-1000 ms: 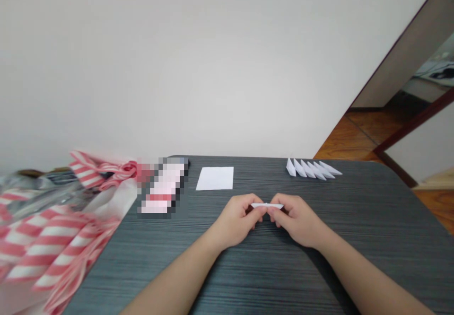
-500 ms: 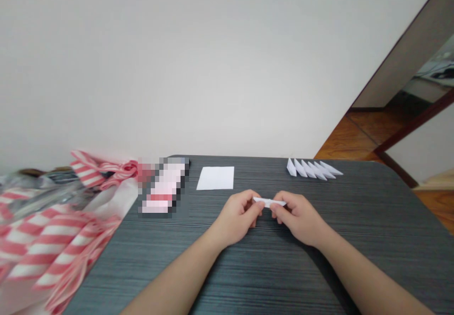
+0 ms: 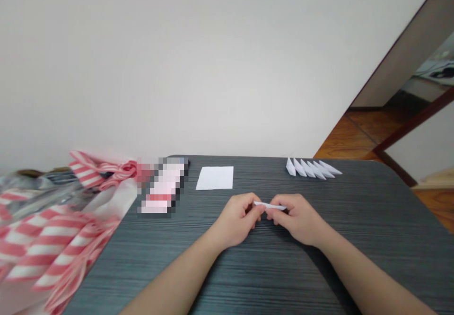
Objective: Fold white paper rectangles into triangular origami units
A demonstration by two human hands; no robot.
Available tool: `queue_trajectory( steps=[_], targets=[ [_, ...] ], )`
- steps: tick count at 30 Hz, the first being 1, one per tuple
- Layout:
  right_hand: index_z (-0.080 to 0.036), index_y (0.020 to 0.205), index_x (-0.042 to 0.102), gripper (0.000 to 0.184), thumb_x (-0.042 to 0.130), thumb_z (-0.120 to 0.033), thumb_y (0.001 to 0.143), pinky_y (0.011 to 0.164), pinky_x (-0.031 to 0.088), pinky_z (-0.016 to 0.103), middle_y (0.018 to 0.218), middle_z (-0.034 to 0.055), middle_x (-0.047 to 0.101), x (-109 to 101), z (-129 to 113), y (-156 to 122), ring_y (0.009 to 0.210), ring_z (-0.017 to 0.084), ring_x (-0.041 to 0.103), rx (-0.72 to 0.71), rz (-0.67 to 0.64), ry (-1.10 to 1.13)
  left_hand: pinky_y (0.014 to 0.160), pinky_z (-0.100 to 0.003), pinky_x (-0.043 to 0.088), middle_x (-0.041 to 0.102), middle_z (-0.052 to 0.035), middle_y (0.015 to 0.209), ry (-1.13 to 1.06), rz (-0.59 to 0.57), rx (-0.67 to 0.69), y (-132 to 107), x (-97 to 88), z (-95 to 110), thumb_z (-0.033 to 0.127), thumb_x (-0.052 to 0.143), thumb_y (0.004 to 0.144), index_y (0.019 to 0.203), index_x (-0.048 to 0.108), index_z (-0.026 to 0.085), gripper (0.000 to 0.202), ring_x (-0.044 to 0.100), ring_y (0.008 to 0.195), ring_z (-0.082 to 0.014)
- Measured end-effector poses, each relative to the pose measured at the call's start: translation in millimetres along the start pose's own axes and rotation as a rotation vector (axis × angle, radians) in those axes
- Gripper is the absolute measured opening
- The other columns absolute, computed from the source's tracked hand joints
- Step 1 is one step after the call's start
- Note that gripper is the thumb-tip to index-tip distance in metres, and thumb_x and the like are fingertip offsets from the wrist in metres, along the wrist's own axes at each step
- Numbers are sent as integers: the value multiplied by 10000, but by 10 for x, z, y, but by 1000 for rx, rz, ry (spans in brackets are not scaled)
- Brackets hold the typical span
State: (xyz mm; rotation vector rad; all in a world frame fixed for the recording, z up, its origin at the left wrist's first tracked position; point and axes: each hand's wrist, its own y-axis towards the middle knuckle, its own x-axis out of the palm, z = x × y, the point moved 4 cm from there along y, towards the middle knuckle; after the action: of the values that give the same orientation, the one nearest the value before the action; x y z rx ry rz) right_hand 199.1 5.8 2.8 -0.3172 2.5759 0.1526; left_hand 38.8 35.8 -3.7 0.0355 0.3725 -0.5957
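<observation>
A small strip of folded white paper point(image 3: 275, 206) is pinched between my two hands, a little above the dark table point(image 3: 230, 277). My left hand point(image 3: 238, 220) grips its left end with thumb and fingers. At the other side my right hand point(image 3: 300, 218) holds it the same way, the two thumbs close together. Beyond the left hand lies a flat stack or sheet of white paper point(image 3: 214, 178). Several pointed folded paper pieces point(image 3: 312, 169) lie in an overlapping row past the right hand.
A blurred-out, phone-like object point(image 3: 165, 185) lies at the table's left edge. Red-and-white striped cloth or bags point(image 3: 53, 239) are heaped beside the table on the left. A white wall point(image 3: 227, 69) stands right behind it. Wooden floor point(image 3: 358, 133) shows at the right.
The folded paper has tilted and now looks narrower, seen more edge-on. Both hands have dipped slightly, and the thumbs have shifted closer together. The things on the table lie as before.
</observation>
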Motion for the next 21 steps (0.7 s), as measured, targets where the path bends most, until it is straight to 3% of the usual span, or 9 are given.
queue_trajectory(
  steps=[16, 21],
  targets=[
    [-177, 731, 670, 209, 559, -199, 907, 606, 411, 243, 621, -10, 638, -23, -14, 13, 608, 135, 582, -10, 73, 5, 507, -197, 381, 543, 29, 559, -35, -27, 3, 0, -7, 11, 349, 504, 944, 722, 586, 156, 306, 507, 500, -94],
    [-177, 767, 661, 196, 555, -244, 917, 585, 420, 238, 614, -13, 631, 2, 26, 7, 576, 131, 580, 46, 56, 71, 511, -202, 380, 536, 29, 526, -39, -8, 8, -6, -40, -1, 342, 482, 957, 689, 581, 154, 342, 486, 480, -92]
  ],
)
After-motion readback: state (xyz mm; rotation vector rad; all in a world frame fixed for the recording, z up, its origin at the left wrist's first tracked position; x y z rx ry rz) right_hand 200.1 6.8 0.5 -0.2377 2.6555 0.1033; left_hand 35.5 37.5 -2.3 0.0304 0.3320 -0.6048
